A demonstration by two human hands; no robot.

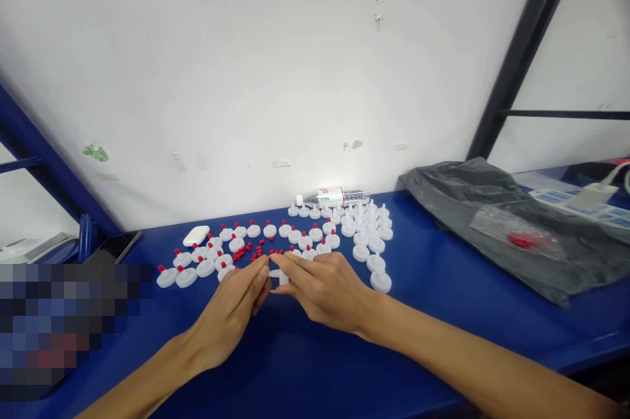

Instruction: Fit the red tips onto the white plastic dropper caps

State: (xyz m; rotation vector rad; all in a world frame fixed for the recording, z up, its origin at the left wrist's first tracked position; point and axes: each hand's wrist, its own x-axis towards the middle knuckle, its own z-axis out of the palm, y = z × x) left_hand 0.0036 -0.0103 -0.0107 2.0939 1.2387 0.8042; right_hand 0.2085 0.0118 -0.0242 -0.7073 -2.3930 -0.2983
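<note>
My right hand (pixel 327 291) is closed around a white nozzle cap (pixel 283 277), held sideways with its spout toward my left hand. The fingers of my left hand (pixel 241 294) are pinched together at the spout's end; what they grip is hidden. Just beyond my hands lies a loose scatter of small red tip caps (pixel 257 252). To the left and behind them stand several white nozzle caps with red tips (pixel 205 266). On the right is a dense group of white nozzle caps without red tips (pixel 361 238).
A clear plastic bottle (pixel 332 197) lies along the wall. A white earbud case (pixel 196 236) is at the back left. On the right, a grey plastic bag (pixel 492 235) bears a clear bag of red pieces (pixel 522 240). A dark phone-like device (pixel 113 248) rests at the left.
</note>
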